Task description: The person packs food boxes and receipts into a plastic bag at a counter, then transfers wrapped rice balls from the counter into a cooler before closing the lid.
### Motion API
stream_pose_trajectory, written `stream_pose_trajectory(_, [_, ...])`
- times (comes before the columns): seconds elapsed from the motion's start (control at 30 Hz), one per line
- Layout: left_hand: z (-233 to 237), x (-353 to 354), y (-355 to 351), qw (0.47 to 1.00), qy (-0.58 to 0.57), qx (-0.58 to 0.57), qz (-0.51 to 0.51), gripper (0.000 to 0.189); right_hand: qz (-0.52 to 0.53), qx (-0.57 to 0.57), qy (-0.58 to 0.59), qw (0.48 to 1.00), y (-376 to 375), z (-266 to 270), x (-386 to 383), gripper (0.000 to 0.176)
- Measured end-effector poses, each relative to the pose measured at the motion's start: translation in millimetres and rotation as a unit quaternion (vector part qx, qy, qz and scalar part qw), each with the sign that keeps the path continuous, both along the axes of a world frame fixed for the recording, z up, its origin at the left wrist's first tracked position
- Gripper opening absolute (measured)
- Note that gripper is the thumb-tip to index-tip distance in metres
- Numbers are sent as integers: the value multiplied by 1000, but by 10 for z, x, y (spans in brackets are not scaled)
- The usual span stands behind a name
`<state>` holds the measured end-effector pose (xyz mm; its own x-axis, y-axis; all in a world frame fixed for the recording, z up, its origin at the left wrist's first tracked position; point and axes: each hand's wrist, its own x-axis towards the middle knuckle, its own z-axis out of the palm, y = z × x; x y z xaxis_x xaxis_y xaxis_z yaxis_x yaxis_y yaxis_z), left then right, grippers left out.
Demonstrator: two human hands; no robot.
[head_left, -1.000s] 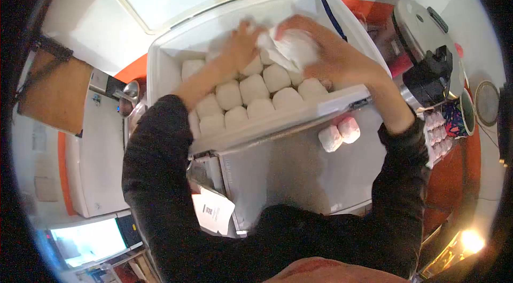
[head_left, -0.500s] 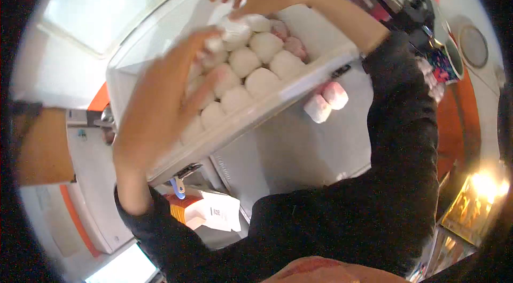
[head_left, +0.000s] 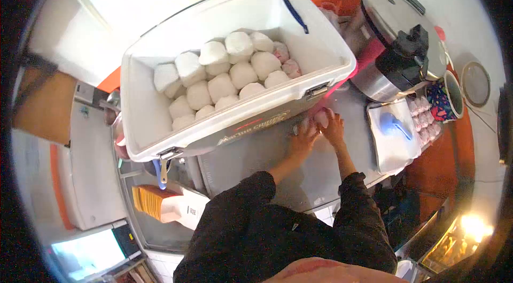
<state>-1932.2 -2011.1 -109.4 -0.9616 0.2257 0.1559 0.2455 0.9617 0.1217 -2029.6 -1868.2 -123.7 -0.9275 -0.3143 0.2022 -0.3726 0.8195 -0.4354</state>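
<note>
A white cooler box (head_left: 149, 146) stands open, with several white wrapped balls (head_left: 222, 86) piled inside and pinkish ones (head_left: 291, 68) at its right end. In front of the box, over the grey counter (head_left: 240, 168), my left hand (head_left: 303, 138) is closed around a pale wrapped ball. Just to its right, my right hand (head_left: 334, 129) has its fingers wrapped round a pinkish ball (head_left: 321, 118). The two hands nearly touch.
A large steel pot (head_left: 374, 82) is at the back right. Near it lie a white tray (head_left: 395, 149) with a blue tool (head_left: 395, 123), a tray of pink wrapped pieces (head_left: 426, 122) and a patterned cup (head_left: 446, 96). Orange-edged papers (head_left: 152, 203) lie at lower left.
Both hands have moved from above the box down to the counter in front of it and taken hold of the two balls there. The view has shifted, showing more of the right side.
</note>
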Motion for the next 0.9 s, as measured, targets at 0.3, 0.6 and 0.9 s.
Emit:
stream_pose_trajectory(0.3, [1831,962,-1326,747,-321,560,-162,65,-70,-690,-435,574,309,1213,-148,68])
stream_pose_trajectory(0.6, [3895,659,-3249,993,95,75,-6,62,162,-353,27,921,-1470,3942,127,56])
stream_pose_trajectory(0.9, [1992,13,-4505,964,-27,-208,-166,74,375,41,-26,926,-3397,2903,-25,43])
